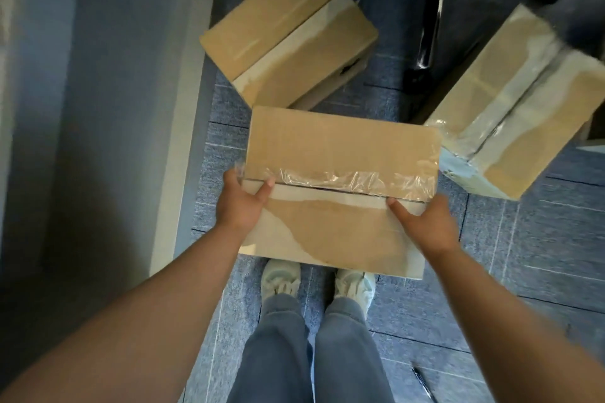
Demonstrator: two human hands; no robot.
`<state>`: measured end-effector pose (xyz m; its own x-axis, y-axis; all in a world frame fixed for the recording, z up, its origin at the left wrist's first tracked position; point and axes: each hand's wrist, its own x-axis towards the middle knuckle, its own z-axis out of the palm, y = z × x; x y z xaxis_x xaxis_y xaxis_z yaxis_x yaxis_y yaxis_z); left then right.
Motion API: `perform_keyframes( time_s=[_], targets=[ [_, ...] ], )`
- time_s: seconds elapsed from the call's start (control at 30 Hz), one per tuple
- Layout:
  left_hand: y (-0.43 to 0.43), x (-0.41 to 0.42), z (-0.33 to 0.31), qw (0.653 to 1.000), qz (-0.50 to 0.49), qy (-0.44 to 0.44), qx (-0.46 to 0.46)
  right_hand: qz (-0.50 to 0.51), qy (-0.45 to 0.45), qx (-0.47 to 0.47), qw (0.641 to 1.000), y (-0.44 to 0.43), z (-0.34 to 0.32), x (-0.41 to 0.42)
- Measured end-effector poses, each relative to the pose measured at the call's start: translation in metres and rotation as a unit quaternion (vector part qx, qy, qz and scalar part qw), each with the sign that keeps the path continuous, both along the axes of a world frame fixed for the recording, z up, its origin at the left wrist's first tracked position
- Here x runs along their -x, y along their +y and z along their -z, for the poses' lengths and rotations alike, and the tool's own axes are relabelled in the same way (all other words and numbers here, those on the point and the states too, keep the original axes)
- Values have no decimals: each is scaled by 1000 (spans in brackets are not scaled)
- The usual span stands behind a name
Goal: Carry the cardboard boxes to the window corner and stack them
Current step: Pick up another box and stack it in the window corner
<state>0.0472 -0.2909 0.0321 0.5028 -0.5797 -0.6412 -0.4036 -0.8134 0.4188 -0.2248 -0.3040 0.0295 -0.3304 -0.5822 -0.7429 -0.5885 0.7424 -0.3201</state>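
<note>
Held cardboard box (340, 141): in front of the person, mid-view, above the shoes (281, 281); the top is level and the taped seam runs side to side.
Left hand (244, 203): clamped on the box's left end, thumb pressed on top beside the seam. The fingers are hidden behind the side.
Right hand (425, 222): clamped on the right end in the same way, thumb on top.
Other boxes: the left cardboard box (288, 33) lies ahead and the right cardboard box (523, 108) to the side. Both are apart from the held one, and each is turned at its own angle.
Step in hand: probably carrying this box to the stack. Which corner is the window corner cannot be told.
Grip: keep both ends squeezed evenly and the box level and close to the body.
Clear tape (343, 178): loose and crinkled, so thumbs are better on bare cardboard, where they are less likely to slip.
Footing: the box hides the carpet tiles (523, 239) just ahead, and a pen (424, 383) lies behind the right foot.
Setting down: square the edges to the box below before letting go.
</note>
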Motion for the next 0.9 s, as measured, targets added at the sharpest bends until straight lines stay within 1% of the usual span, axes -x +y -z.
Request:
perform_keyframes(
  time_s=[0.17, 0.47, 0.67, 0.8, 0.9],
  targets=[
    [-16, 15, -96, 1000, -1, 13, 26, 60, -20, 75, 995, -12, -105, 13],
    [-45, 44, -268, 995, 18, 11, 95, 81, -8, 169, 982, -30, -289, 42],
    [-61, 68, -359, 988, 44, 4, 149, 123, 14, 204, 971, -18, -372, 59],
    [-70, 80, -411, 980, 97, -7, 173, 149, 33, 221, 963, 3, -421, 66],
    [-77, 90, -442, 968, 156, -6, 195, 181, 58, 246, 951, 25, -451, 69]
  ],
)
